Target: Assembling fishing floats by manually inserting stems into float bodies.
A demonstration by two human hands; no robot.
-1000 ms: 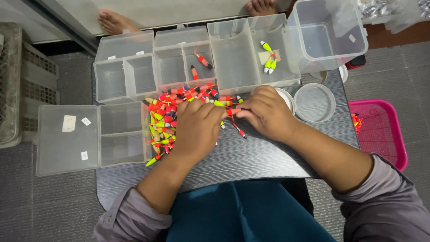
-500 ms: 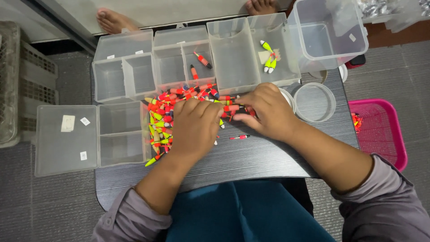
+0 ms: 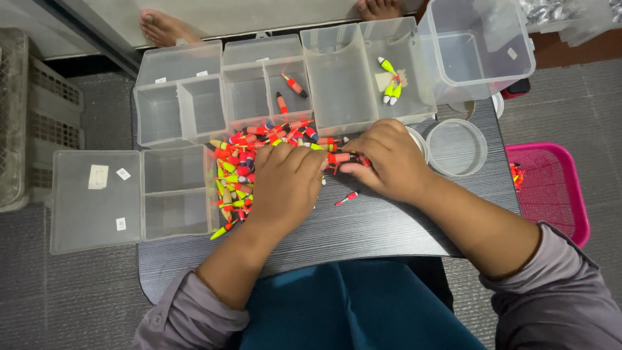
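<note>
Small dark bench [image 3: 389, 227], wood-grain top: bare strip along the near edge and to the right front, its rounded near-left corner showing; the far half crowded with containers, several overhanging the far and left edges. Left hand [image 3: 285, 185]: palm down on the pile of small fishing floats [image 3: 240, 172], red, orange and yellow-green, spread left of centre; fingers curled over the floats, grip half closed, whether it holds any cannot be told. Right hand [image 3: 389, 162]: just beside the left, fingertips pinched narrow on a red float [image 3: 343, 157] at the pile's right edge. One loose red float [image 3: 348, 196] lies apart on bare bench, just in front of the right hand. Clear divided tray [image 3: 175, 104], far left: compartments bare. Middle clear tray [image 3: 259, 84]: two red floats [image 3: 288, 94]. Right clear tray [image 3: 363, 78]: three yellow-green floats [image 3: 391, 83] in its right compartment. Clear tub [image 3: 479, 45], far right corner, tilted. Round clear lid [image 3: 457, 147], near the right hand. Flat clear case [image 3: 129, 198], hanging off the left edge, paper labels inside. Pink basket [image 3: 557, 188] on the floor to the right, a few floats within. Grey crate [image 3: 32, 116] on the floor, left.
</note>
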